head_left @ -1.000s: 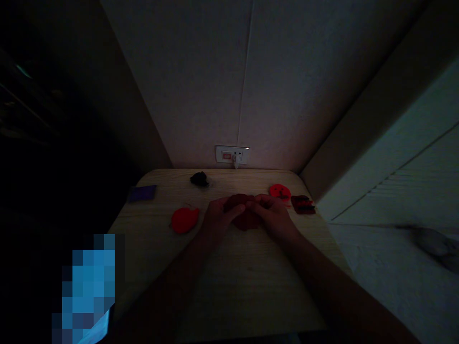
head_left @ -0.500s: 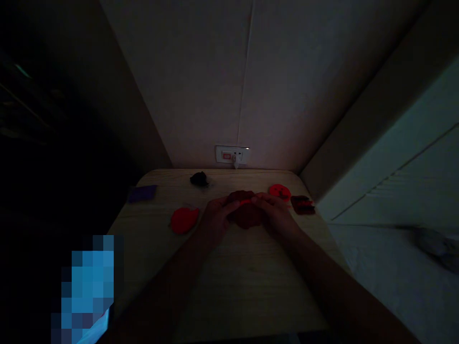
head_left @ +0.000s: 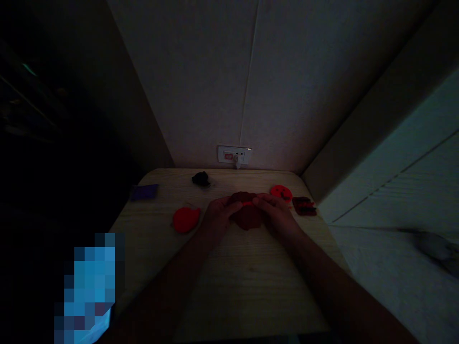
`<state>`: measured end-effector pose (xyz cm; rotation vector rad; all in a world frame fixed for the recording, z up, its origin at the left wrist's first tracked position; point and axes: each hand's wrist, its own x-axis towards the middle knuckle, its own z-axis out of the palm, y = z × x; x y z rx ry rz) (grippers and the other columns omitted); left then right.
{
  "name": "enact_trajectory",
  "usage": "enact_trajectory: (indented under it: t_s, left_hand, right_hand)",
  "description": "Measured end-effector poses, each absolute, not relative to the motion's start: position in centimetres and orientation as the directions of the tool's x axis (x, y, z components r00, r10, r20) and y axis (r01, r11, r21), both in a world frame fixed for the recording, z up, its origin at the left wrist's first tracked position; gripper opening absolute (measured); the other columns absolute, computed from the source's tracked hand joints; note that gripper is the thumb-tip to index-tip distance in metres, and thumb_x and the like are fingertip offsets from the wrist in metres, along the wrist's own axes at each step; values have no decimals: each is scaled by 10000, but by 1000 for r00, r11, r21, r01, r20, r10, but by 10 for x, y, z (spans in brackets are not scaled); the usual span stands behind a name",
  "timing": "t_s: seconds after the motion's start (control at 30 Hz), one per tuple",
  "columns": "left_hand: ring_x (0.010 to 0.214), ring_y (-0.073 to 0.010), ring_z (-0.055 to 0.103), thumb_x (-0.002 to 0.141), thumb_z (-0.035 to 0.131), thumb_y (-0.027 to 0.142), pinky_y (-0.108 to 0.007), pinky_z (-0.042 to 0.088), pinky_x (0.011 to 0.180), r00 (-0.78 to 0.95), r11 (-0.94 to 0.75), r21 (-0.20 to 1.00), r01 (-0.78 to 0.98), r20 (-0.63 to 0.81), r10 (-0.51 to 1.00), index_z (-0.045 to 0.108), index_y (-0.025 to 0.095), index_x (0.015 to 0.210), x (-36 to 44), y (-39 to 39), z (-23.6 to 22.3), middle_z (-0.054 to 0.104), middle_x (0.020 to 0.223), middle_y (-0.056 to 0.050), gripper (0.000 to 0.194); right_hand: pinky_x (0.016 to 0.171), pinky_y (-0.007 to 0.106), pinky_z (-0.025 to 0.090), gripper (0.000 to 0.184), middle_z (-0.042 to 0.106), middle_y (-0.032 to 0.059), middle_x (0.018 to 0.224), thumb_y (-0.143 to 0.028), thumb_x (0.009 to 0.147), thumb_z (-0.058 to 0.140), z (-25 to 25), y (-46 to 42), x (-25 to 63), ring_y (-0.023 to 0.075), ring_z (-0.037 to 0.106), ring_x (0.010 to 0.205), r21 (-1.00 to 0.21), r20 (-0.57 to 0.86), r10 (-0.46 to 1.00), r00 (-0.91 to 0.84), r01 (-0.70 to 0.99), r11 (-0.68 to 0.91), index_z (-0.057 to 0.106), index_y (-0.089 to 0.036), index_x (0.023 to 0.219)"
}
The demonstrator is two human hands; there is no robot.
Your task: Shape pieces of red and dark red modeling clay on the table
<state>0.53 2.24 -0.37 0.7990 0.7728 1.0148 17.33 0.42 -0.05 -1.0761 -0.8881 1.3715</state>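
In dim light, my left hand (head_left: 217, 216) and my right hand (head_left: 280, 214) meet over the middle of a small wooden table. Between them is a dark red, rounded, clay-like piece (head_left: 247, 220) with uneven edges. A narrow bright red strip (head_left: 247, 204) crosses its upper part, and both thumbs press at the strip's ends. The fingers curl round the sides of the dark piece, their tips mostly hidden. Left of my left hand lies a flat bright red round piece (head_left: 185, 220) with a small point at its upper right.
Near the table's back (head_left: 247, 179) sits a black lump (head_left: 201, 179). A purple flat packet (head_left: 144, 192) lies at the left edge. On the right are a red disc with dark marks (head_left: 281, 193) and a dark red striped piece (head_left: 304, 206). A wall socket (head_left: 234, 155) holds a plug.
The view has shifted slightly. Both hands stay at the dark red piece with the thumbs on the bright strip; nothing else has visibly moved on the table.
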Motion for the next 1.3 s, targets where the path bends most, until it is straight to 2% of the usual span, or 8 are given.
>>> enact_trajectory:
  t_s: [0.23, 0.5, 0.7, 0.8, 0.9, 1.0, 1.1, 1.3]
  left_hand:
    - [856, -218, 757, 696, 864, 299, -332, 585, 812, 301, 279, 878, -388, -165, 939, 796, 146, 1060, 6, 23, -4, 812, 1014, -107, 400]
    - [866, -247, 749, 690, 820, 358, -318, 586, 721, 219, 314, 833, -455, -237, 947, 796, 132, 965, 11, 24, -5, 809, 986, -120, 356]
    - [818, -243, 721, 766, 680, 490, -300, 538, 612, -21, 163, 950, -266, -175, 984, 722, 164, 993, -14, 20, 20, 778, 984, -109, 400]
    - [851, -226, 691, 846, 620, 483, -309, 534, 689, -162, -58, 994, 91, 72, 984, 695, 186, 1013, -59, 4, 44, 751, 1031, -90, 349]
    - [895, -251, 673, 882, 598, 444, -370, 531, 787, -190, -62, 818, 571, 206, 960, 705, 194, 1055, -105, -15, 49, 715, 1079, -91, 322]
    - [1061, -320, 646, 897, 573, 445, -464, 506, 949, -121, -22, 611, 792, 191, 974, 668, 135, 1203, -131, -28, 37, 645, 1245, -160, 446]
    - [1222, -366, 577, 916, 556, 450, -491, 459, 1043, -37, -32, 495, 869, 129, 991, 617, 118, 1305, -131, -32, 24, 604, 1314, -188, 515]
    - [1111, -338, 582, 967, 527, 343, -478, 464, 1003, 17, -79, 442, 894, 142, 990, 630, 126, 1265, -110, -31, 19, 622, 1210, -178, 383]
  right_hand:
    - [570, 253, 437, 301, 722, -2, 693, -456, 689, 891, -2, 4, 174, 128, 586, 586, -940, -122, 992, 16, -323, -111, 769, -190, 757]
    - [549, 275, 428, 310, 698, 11, 650, -478, 690, 866, -3, 5, 173, 148, 565, 569, -949, -120, 991, 52, -298, -100, 757, -188, 717]
    - [524, 269, 390, 315, 650, -12, 600, -477, 661, 872, 2, 5, 172, 132, 517, 525, -960, -95, 991, 93, -271, -66, 733, -198, 704]
    - [519, 257, 377, 321, 650, -20, 618, -483, 666, 871, 6, 6, 172, 120, 508, 526, -965, -85, 991, 102, -256, -56, 734, -202, 740]
    - [508, 243, 365, 315, 649, -22, 603, -423, 629, 905, 11, 8, 168, 109, 503, 514, -970, -103, 992, 68, -230, -85, 743, -188, 762]
    - [504, 232, 365, 323, 674, -10, 617, -389, 614, 913, 16, 13, 160, 104, 522, 519, -973, -127, 992, 19, -195, -121, 756, -171, 794]
    - [517, 232, 394, 317, 708, 13, 659, -394, 630, 890, 21, 25, 151, 109, 560, 546, -977, -140, 990, -21, -160, -142, 759, -160, 800]
    - [465, 218, 374, 304, 677, -2, 623, -391, 636, 827, 19, 67, 128, 99, 536, 495, -989, -125, 990, -71, -76, -131, 735, -152, 801]
